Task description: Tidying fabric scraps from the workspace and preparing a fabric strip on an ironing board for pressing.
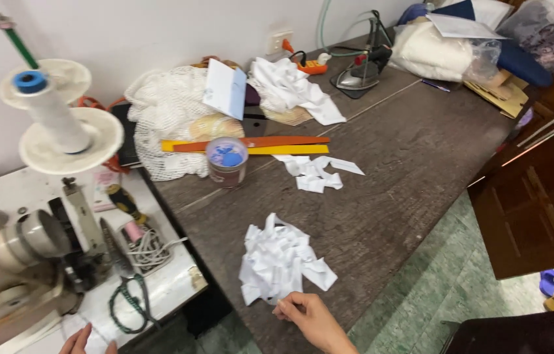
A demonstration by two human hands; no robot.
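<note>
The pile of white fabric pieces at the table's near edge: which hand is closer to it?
Right. The right hand touches the pile of white fabric pieces at its near edge; the left hand is far left, by the sewing machine.

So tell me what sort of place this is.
Most likely a home sewing or tailoring workroom: a sewing machine beside the wooden table, a steam iron, and a pile of cut white fabric pieces by the right hand.
</note>
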